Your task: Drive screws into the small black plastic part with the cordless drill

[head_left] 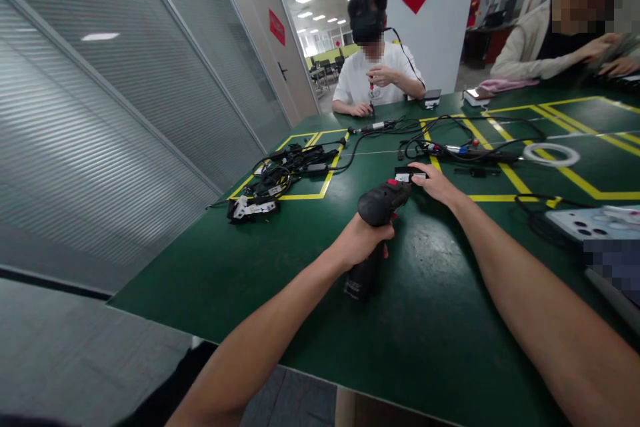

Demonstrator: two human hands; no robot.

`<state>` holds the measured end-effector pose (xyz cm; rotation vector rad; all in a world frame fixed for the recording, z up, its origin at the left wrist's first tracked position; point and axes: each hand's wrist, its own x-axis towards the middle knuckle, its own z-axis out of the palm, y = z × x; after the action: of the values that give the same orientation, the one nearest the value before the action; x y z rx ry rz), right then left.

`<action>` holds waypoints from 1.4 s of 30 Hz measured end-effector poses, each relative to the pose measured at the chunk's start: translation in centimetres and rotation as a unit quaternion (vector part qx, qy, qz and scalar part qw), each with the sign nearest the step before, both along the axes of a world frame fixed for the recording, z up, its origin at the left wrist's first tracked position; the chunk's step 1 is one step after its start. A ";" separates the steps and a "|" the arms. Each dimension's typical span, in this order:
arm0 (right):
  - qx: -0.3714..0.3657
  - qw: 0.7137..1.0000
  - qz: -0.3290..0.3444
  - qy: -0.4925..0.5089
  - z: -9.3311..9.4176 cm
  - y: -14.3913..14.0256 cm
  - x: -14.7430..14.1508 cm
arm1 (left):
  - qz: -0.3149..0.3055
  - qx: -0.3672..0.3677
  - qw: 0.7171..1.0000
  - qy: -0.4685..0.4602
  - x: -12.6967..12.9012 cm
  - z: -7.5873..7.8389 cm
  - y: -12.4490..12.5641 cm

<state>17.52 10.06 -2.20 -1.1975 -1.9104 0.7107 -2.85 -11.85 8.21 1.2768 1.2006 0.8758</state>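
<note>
Gripping a power screwdriver over the green table

The left hand (363, 240) is wrapping the screwdriver (376, 213) handle at table centre; the right hand (433, 181), at one o'clock, is pinching a small black part (406, 175) at its tip. Likely heavy, rigid: best held by the handle.

One power drill (377, 210), one tape roll (551, 154), two phones (590, 221) (477, 93), two co-workers (376, 73) (565, 33), one cable pile (285, 170).

On the table (450, 320): drill (376, 213) at centre, gripped by left hand (361, 240); right hand (434, 181) just past its nose at one o'clock. Cable pile (285, 170) at ten o'clock. Tape ring (551, 154) at two. Phone (590, 221) at three.
</note>
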 end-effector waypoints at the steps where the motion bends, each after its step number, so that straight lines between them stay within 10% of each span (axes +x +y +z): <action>1: 0.000 1.000 0.000 -0.001 0.0 0.0 0.0 | 0.000 0.000 1.000 -0.001 0.0 -0.1 0.0; 42: 0.007 1.000 0.009 0.006 -0.4 0.7 0.1 | -0.015 0.016 1.000 0.002 -0.1 -0.6 0.2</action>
<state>17.60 10.73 -2.57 -1.1666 -1.9161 0.7121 -2.98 -11.63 7.65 1.3181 1.1722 0.8745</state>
